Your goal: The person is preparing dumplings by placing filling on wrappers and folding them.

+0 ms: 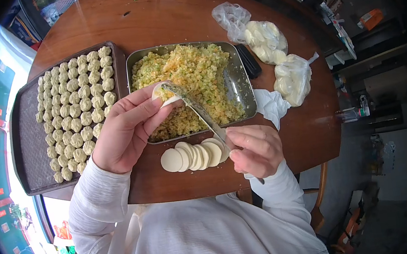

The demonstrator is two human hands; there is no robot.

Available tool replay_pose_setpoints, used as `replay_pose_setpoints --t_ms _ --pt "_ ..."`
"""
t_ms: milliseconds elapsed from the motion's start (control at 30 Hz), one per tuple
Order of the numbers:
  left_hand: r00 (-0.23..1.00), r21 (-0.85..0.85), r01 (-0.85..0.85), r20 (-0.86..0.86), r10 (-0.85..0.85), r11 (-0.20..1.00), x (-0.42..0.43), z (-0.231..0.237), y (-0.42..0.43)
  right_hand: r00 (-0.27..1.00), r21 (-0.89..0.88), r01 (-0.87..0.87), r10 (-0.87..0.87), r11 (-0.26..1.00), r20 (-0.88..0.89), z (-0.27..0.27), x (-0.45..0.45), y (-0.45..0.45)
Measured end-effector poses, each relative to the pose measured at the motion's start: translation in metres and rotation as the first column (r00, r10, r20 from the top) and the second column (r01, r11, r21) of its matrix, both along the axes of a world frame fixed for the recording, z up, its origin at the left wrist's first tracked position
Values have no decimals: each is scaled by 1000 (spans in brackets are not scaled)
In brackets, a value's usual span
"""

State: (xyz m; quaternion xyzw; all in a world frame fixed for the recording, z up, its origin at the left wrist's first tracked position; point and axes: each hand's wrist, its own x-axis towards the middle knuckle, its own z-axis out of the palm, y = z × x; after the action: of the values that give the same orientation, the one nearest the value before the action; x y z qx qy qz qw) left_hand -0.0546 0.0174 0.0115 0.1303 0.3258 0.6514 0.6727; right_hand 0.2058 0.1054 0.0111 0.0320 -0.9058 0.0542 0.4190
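My left hand (129,129) holds a round dough wrapper (165,95) with some filling on it, above the front left of a rectangular metal tray (249,96) heaped with chopped yellow-green filling (190,72). In my right hand (256,149) is the handle of a flat metal spatula or knife (204,115), its food-smeared tip touching the filling in the wrapper. An overlapping row of round dough wrappers (171,160) lies on the table in front of the metal tray. To the left, a dark baking tray (32,145) carries rows of small pleated dumplings (74,98).
Clear bags of pale dough pieces (265,42) (291,80) lie right of the metal tray, near a black object (248,61) and a crumpled white tissue (270,105). The round wooden table (162,16) curves around. A wooden chair (318,196) stands at the lower right.
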Motion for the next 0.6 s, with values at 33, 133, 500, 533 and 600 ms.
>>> replay_pose_setpoints --t_ms 33,133,500,533,600 --pt "1000 1 1 15 -1 1000 -1 1 0 1000 20 2 -3 1000 8 0 -1 -1" --pt "999 9 3 44 -3 1000 -6 0 1 999 114 40 -42 993 9 -2 -2 -3" --pt "1000 45 -6 -2 6 999 -9 -2 3 996 131 83 -88 988 26 -1 -2 -3" --pt "1000 41 -7 -9 8 999 -9 -3 3 996 119 85 -89 989 30 -1 -2 -2" --pt "1000 50 -5 -8 6 999 -9 -5 4 995 92 93 -97 991 36 -1 -1 -1"
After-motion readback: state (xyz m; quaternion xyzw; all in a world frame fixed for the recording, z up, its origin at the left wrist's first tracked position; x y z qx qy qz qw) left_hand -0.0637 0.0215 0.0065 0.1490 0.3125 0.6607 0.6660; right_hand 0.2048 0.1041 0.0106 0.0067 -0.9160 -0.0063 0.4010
